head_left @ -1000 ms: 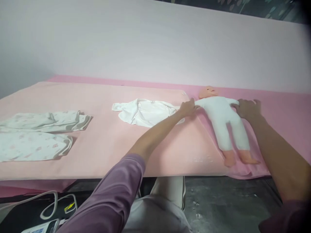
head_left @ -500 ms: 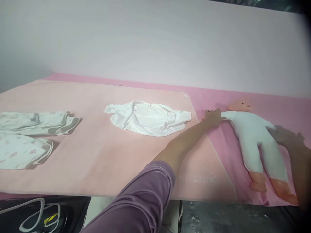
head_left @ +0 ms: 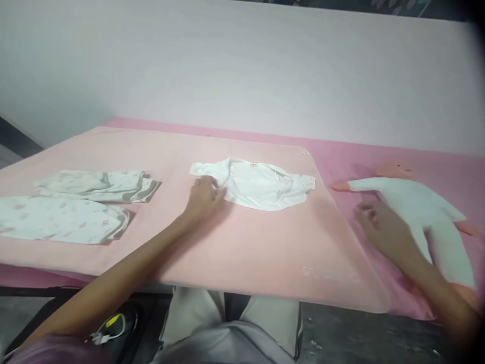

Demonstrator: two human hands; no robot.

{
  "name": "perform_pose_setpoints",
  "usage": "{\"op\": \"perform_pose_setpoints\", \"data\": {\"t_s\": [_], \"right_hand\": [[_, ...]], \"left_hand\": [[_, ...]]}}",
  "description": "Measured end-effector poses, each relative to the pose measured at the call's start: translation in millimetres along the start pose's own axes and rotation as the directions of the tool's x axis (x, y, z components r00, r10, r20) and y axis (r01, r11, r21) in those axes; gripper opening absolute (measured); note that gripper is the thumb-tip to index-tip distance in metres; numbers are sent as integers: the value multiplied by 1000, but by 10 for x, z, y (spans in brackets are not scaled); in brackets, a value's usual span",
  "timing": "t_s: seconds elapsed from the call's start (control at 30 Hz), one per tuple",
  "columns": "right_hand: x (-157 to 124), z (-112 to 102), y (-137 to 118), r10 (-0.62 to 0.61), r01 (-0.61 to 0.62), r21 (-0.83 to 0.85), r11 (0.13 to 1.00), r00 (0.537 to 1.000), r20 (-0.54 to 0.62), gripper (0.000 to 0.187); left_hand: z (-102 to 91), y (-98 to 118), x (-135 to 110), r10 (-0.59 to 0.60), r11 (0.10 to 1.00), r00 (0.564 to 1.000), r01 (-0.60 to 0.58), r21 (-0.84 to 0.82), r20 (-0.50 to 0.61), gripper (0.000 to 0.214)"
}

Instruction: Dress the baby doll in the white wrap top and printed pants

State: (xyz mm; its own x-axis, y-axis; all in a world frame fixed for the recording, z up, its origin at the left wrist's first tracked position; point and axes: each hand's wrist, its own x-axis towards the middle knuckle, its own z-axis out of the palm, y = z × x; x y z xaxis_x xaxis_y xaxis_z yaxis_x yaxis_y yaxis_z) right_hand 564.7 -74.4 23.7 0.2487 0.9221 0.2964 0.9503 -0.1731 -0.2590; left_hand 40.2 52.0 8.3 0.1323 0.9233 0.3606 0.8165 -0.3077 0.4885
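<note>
A small white baby shirt lies spread out on the pale pink mat, its sleeves out to both sides. My left hand is at its left sleeve, fingers loosely apart; whether they touch the cloth I cannot tell. On the right, a baby doll in a white suit lies on the darker pink cover with its arms spread. My right hand is above the doll's lower body and hides part of one leg. Its fingers are blurred and loosely bent, with nothing visible in them.
Folded white baby clothes with a pink print lie at the left, beside another folded stack. A pale pink mat covers much of the table. A white wall rises behind. Below the front edge is a white cable.
Both hands have let go of the doll. My left hand has moved left to the shirt, and my right hand has moved left across the doll. The view has shifted left.
</note>
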Motion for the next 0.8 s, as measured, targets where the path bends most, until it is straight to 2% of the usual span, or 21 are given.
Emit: {"op": "perform_pose_setpoints", "data": {"t_s": [0.03, 0.1, 0.2, 0.3, 0.37, 0.43, 0.47, 0.53, 0.6, 0.67, 0.7, 0.77, 0.8], "right_hand": [[-32, 131, -294, -24, 17, 67, 998, 994, 110, 50], [-5, 373, -803, -14, -12, 127, 992, 979, 202, 51], [226, 658, -1291, 59, -80, 71, 994, 964, 261, 54], [508, 827, -1459, 110, -123, 21, 992, 942, 316, 46], [627, 865, -1447, 124, -149, 41, 988, 921, 370, 35], [676, 854, -1399, 136, -184, 93, 979, 915, 380, 28], [681, 837, -1386, 148, -203, 129, 971, 926, 348, 27], [681, 803, -1435, 169, -211, 228, 951, 967, 190, 25], [687, 790, -1621, 134, -115, 353, 929, 991, -31, 24], [691, 810, -1911, -51, 131, 437, 890, 980, -190, 22], [681, 832, -2060, -209, 289, 445, 848, 953, -220, 21], [620, 893, -2282, -538, 568, 402, 718, 820, -196, 22], [568, 929, -2330, -638, 648, 371, 666, 752, -168, 25]], "left_hand": [[-118, -215, -7, -95, 993, 995, 96, 71, -18, 28], [-235, -503, 33, -213, 965, 976, 217, 150, -42, 33], [-192, -660, 194, -292, 943, 955, 297, 152, -55, 40], [-90, -682, 413, -309, 944, 950, 302, 129, 38, 42], [-71, -696, 540, -301, 951, 946, 288, 115, 117, 42], [-85, -695, 628, -281, 959, 948, 273, 74, 150, 38], [-91, -671, 659, -272, 962, 951, 268, 47, 149, 34], [-68, -544, 708, -242, 969, 965, 245, -15, 104, 24], [16, -302, 743, -129, 986, 992, 129, -105, 2, 16], [137, -7, 741, 111, 978, 992, -120, -170, -60, 11], [193, 122, 715, 258, 949, 965, -263, -173, -51, 10], [264, 271, 601, 473, 877, 880, -465, -121, 43, 17], [273, 275, 518, 516, 856, 851, -510, -81, 96, 25]]}}
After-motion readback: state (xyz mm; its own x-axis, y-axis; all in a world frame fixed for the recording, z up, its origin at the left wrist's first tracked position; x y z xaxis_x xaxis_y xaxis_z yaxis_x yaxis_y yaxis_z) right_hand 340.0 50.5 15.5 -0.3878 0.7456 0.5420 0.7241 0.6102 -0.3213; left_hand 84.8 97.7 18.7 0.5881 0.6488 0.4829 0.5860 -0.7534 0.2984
